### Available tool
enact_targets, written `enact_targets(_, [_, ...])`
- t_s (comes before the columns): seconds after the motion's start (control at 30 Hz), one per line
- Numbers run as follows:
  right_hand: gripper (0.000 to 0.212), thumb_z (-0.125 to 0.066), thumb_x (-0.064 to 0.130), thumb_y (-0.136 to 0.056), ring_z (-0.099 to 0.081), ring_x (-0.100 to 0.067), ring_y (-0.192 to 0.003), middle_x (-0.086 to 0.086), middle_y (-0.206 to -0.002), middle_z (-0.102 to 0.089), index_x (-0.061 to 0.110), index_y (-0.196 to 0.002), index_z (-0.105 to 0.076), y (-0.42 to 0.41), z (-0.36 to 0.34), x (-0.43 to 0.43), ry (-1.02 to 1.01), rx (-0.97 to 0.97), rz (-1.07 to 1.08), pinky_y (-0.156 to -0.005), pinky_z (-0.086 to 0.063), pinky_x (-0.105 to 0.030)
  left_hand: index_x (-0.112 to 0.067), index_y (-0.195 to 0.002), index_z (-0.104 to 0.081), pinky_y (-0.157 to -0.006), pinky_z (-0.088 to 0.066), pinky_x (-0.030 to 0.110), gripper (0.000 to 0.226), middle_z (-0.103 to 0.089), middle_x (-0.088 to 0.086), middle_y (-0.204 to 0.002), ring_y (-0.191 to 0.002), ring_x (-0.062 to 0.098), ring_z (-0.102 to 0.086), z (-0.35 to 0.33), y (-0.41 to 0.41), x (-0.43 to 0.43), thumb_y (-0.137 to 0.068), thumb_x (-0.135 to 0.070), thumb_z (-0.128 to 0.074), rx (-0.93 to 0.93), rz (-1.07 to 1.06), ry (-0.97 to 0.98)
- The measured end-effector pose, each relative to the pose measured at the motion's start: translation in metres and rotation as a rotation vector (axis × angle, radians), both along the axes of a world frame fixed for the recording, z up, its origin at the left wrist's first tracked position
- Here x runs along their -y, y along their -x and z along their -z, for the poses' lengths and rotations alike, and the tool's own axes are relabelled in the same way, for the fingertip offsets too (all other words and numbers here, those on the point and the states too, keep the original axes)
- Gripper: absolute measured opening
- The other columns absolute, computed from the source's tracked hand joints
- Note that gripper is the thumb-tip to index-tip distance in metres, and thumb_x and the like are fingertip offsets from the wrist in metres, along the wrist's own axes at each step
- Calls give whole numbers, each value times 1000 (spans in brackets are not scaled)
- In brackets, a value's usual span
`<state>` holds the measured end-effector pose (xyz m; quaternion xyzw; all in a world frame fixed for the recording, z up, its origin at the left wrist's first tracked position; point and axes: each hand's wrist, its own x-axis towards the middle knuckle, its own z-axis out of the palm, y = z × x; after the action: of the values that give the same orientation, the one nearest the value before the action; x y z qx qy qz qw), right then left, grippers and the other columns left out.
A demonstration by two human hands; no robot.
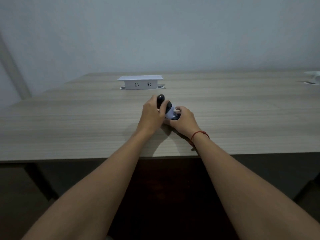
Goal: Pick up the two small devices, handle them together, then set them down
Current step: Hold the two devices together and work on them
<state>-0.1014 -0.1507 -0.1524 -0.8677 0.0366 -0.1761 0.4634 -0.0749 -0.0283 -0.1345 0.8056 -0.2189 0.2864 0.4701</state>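
From the head camera, both my arms reach forward over the near edge of the wooden table (pixel 69 122), and my hands meet a little right of centre. My left hand (pixel 152 116) is curled around a dark rounded device (pixel 160 99), whose black top pokes out above my knuckles on the far side of the hand. My right hand (pixel 185 121) is wrapped around a second device (pixel 172 113), white in the body with dark ends; it lies tilted between the two hands, its far end touching the dark device and its near end tucked under my right fingers (pixel 180 110). Both hands are closed on what they hold, just above or on the tabletop; I cannot tell which. A red string bracelet (pixel 199 135) circles my right wrist. Farther off, toward the wall, a white socket box (pixel 140 82) stands upright on the table, well apart from my hands. At the far right edge sits another white fitting (pixel 312 77), partly cut off.
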Motion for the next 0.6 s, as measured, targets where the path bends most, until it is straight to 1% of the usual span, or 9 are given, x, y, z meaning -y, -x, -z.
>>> enact_targets(0.07, [72, -82, 29, -72, -52, -11, -95, -4, -118, -58, 7, -131, -47, 0, 1, 1, -20, 5, 1, -76, -42, -19, -1, -98, -57, -65, -45, 29, 24, -61, 11, -89, -76, 19, -56, -6, -6, 2, -96, -24, -52, -7, -53, -86])
enact_targets(0.13, [82, -83, 33, -69, -53, -15, -104, -7, -128, -56, 8, -136, -43, 0, 1, 2, -16, 13, 15, -84, -41, -22, 2, -101, -57, -69, -42, 33, 26, -63, 18, -97, -83, 26, -56, -15, -15, -2, -96, -23, -52, -77, -147, -165])
enact_targets(0.2, [83, -84, 35, -67, -54, -18, -112, -7, -131, -55, 9, -135, -45, -1, 3, 2, -9, 17, 20, -88, -41, -23, 2, -106, -57, -77, -46, 37, 27, -62, 21, -105, -93, 33, -59, -21, -25, -9, -96, -22, -51, -181, -216, -275])
enact_targets(0.23, [81, -85, 36, -66, -53, -17, -111, -7, -130, -55, 10, -133, -46, -2, 3, 2, -5, 18, 18, -89, -42, -23, 1, -106, -58, -78, -46, 37, 26, -62, 21, -106, -94, 34, -59, -23, -27, -14, -96, -22, -51, -204, -229, -309])
enact_targets(0.3, [77, -86, 36, -64, -53, -15, -107, -4, -124, -56, 11, -127, -49, -2, 3, 2, 3, 22, 18, -86, -43, -23, 0, -97, -60, -71, -41, 33, 23, -61, 15, -94, -85, 30, -56, -28, -28, -17, -95, -22, -51, -165, -209, -307])
enact_targets(0.37, [76, -86, 35, -64, -53, -15, -105, -1, -120, -54, 12, -126, -48, -1, 1, 1, -12, 17, 3, -84, -43, -23, -2, -91, -61, -68, -36, 28, 21, -55, 9, -84, -78, 24, -52, -34, -22, -14, -95, -22, -53, -74, -157, -258])
enact_targets(0.47, [77, -85, 31, -67, -50, -13, -103, 1, -118, -52, 12, -130, -44, 2, -1, 0, -37, -5, -46, -82, -42, -22, -1, -98, -62, -72, -40, 26, 23, -58, 8, -88, -80, 19, -52, -36, -16, -4, -95, -22, -54, -40, -66, -216])
enact_targets(0.53, [78, -85, 30, -67, -52, -14, -104, -1, -120, -55, 13, -131, -43, 3, -1, 0, -48, 1, -49, -82, -43, -22, -1, -99, -61, -74, -42, 28, 21, -63, 13, -95, -83, 23, -55, -28, -15, -2, -94, -20, -54, -44, -61, -247])
enact_targets(0.6, [79, -85, 30, -67, -54, -16, -107, -4, -122, -56, 13, -132, -43, 3, 0, 0, -62, 5, -42, -84, -45, -23, 0, -98, -60, -75, -42, 32, 18, -64, 18, -98, -88, 30, -57, -19, -16, -5, -93, -17, -54, -49, -107, -257])
